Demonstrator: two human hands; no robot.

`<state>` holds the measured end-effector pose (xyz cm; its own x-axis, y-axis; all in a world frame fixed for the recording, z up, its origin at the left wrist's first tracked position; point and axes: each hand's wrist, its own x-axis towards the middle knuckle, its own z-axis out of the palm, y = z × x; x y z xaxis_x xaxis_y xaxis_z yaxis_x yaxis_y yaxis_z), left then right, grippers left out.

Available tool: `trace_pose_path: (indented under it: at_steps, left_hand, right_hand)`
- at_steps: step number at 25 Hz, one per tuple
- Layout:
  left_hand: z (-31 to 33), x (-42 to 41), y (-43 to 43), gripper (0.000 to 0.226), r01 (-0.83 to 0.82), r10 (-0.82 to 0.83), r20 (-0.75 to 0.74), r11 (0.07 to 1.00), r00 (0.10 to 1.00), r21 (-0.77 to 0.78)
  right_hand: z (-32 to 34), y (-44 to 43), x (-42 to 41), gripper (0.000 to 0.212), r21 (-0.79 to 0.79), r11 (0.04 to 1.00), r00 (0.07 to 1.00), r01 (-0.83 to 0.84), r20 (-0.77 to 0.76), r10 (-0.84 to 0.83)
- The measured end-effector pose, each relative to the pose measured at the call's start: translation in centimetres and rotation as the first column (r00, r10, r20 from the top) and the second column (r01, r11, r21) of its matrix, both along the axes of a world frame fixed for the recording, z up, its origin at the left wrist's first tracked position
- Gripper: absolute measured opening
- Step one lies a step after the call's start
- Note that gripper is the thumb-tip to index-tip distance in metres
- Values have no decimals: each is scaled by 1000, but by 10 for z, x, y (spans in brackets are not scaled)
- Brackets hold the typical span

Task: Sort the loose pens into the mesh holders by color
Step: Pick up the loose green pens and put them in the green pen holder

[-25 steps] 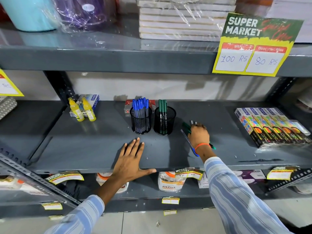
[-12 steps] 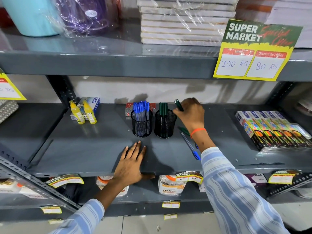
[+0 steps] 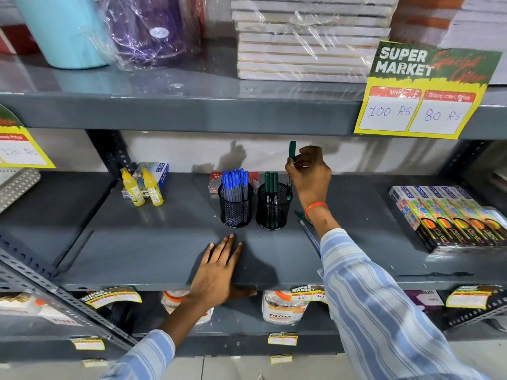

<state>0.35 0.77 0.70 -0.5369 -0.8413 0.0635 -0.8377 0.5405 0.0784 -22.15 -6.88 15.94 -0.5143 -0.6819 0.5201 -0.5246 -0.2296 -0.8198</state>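
The green pen [image 3: 292,152] stands upright in the right hand's [image 3: 308,174] pinch, just above the right mesh holder [image 3: 273,207] at mid-shelf. Best lowered straight, tip first, among the green ones. The left hand [image 3: 219,267] lies flat and empty on the shelf's [image 3: 137,250] front edge.

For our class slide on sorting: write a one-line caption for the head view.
Right hand lowers a green pen toward the green-pen holder; left hand rests flat.

On the upper shelf's yellow price card [image 3: 422,91] you read "SUPER MARKET", "MRP 100 RS" and "Discounted Price 80 RS". The left card [image 3: 22,149] shows "120 RS"; the jar [image 3: 282,308] below reads "fitfizz".
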Motion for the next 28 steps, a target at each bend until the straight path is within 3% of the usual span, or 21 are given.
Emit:
trace_pose_path:
  at_steps: [4,8,13,20,22,25,28]
  left_hand:
    - [0,0,1,112,-9,9,12,1000,1000,8]
    - [-1,-1,0,111,-12,12,34,1000,999,1]
    - [-2,-1,-2,113,-19,20,24,1000,1000,-25]
    - [-8,2,-5,118,-10,13,72,999,997,-41]
    - [-10,6,-7,117,18,-16,51,999,999,-41]
    - [-10,13,-8,115,54,-53,19,998,998,-36]
    - [-7,14,-8,100,-4,3,-38,1000,999,-28]
  right_hand:
    - [-6,-5,2,41,42,998,996,-46,-78,49]
    - [-33,-6,-2,40,228,972,964,-55,-242,111]
    - [-52,-11,-1,35,334,943,921,1,-368,129]
    - [-68,6,-33,23,338,927,962,162,-262,-72]
    - [-78,14,-50,18,480,864,962,155,-274,-20]
    - [-86,22,-59,19,689,713,905,128,-375,199]
    - [-89,25,-53,23,739,659,832,138,-447,328]
